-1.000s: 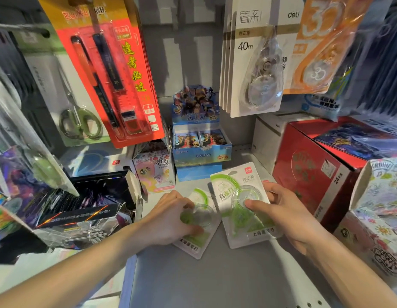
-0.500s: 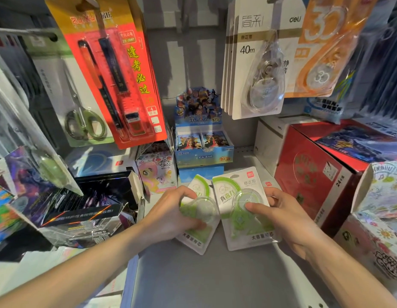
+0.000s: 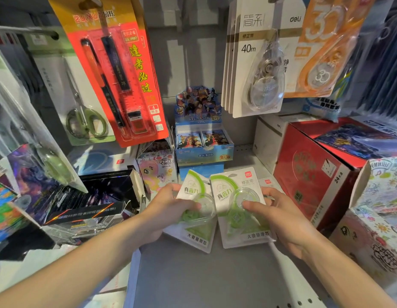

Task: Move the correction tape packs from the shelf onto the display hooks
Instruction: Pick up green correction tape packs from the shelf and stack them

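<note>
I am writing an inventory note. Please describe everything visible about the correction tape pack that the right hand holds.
The right pack is a white card with a green arc at its upper left, a small red logo at its upper right and dark printed characters. A clear plastic blister holds a green tape dispenser. It tilts up from the grey shelf, beside the left pack. The right hand grips it, thumb on the blister; more packs seem to lie behind it.

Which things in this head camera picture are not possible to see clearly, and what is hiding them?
- Pack under the right green pack: only a corner shows, so the count of packs is unclear.
- Left green pack: the left hand covers its left side.
- Display hooks: cut off by the top edge above the 40m packs.
- Right hand: fingers behind the pack are hidden.
</note>
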{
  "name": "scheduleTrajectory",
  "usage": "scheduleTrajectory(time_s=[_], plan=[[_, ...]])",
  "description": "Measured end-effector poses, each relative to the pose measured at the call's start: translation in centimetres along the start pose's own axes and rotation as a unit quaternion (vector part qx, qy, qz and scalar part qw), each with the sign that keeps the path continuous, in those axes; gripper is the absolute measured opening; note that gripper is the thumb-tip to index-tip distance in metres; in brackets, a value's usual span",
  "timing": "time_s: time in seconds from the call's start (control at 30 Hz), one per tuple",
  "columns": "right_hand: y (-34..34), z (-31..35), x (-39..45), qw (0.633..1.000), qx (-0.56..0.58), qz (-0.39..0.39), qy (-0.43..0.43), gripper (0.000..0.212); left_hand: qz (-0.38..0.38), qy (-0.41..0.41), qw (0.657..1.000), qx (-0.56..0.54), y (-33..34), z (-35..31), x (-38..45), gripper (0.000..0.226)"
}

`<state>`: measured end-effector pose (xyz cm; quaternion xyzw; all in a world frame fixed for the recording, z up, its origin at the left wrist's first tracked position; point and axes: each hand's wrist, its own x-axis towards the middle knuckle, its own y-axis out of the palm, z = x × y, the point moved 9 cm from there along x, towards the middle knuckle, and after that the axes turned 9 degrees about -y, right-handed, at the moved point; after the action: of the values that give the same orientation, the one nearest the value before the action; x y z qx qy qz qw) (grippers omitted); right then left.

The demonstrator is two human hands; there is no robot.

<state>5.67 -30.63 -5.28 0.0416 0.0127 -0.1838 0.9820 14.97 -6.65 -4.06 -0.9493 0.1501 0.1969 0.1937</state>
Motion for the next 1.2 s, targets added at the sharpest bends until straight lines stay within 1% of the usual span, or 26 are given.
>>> scheduleTrajectory(time_s=[0.07,0.17,0.3,0.43,0.53,0.63,0.77,0.87,1.0,1.2], plan=[[0.1,0.6,-0.5,1.000,0.008,-0.004,-0.009,0.036,-0.009,0.016,1.000,-0.010,-0.3,-0.4,-0.6,0.045],[0.4,2.2,-1.6,0.999,0.017,0.001,-0.029,0.042,0.004,0.049,0.998,-0.033,-0.4,-1.1,-2.0,0.052],[0.6,5.7,-3.5,0.996,0.010,-0.001,-0.091,0.051,0.026,0.106,0.991,-0.083,-0.6,-2.4,-4.5,0.048],[0.9,9.8,-6.1,0.986,0.003,-0.014,-0.167,0.065,0.003,0.197,0.976,-0.095,-1.8,-4.7,-7.3,0.040],[0.6,12.4,-7.6,0.976,-0.003,-0.029,-0.216,0.067,-0.012,0.269,0.958,-0.099,-2.9,-6.9,-10.1,0.037],[0.4,15.0,-8.4,0.966,-0.016,-0.029,-0.255,0.069,-0.048,0.322,0.939,-0.109,-4.3,-8.7,-12.8,0.036],[-0.2,18.5,-9.0,0.947,-0.048,-0.032,-0.317,0.068,-0.086,0.353,0.920,-0.146,-5.7,-10.2,-15.9,0.042],[-0.5,19.9,-8.8,0.930,-0.066,-0.033,-0.361,0.057,-0.118,0.373,0.907,-0.153,-6.2,-11.1,-17.5,0.046],[-0.9,21.7,-8.6,0.908,-0.082,-0.008,-0.410,0.052,-0.188,0.385,0.889,-0.161,-6.0,-11.9,-19.8,0.046],[-1.4,22.3,-8.7,0.895,-0.105,0.033,-0.433,0.053,-0.271,0.390,0.865,-0.162,-5.2,-12.8,-22.9,0.044]])
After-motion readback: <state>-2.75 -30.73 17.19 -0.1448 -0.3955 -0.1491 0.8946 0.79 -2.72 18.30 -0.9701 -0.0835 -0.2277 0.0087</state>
